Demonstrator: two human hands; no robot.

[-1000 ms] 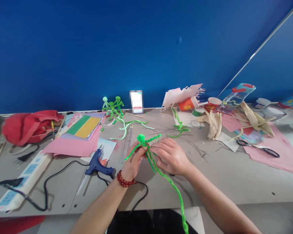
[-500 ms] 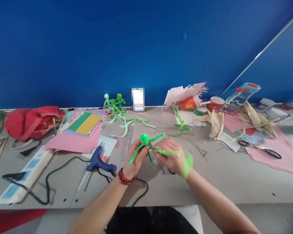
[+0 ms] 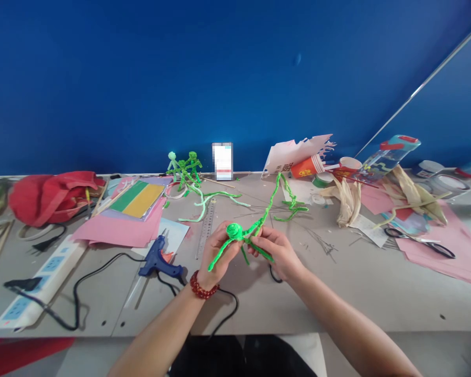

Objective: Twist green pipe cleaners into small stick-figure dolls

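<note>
Above the table's [image 3: 337,293] middle, the left hand [image 3: 216,255] pinches the pipe-cleaner figure [image 3: 235,231] below its coiled head. The right hand [image 3: 278,252] grips its body, the free end pointing up and away. Likely light, fuzzy and bendy; best held at the twisted core.

Blue wall [image 3: 141,78], grey table [image 3: 357,293]

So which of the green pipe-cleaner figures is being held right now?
The coiled-head figure between the left hand and right hand; the standing pair by the wall and the twisted piece lying farther right are untouched.
</note>
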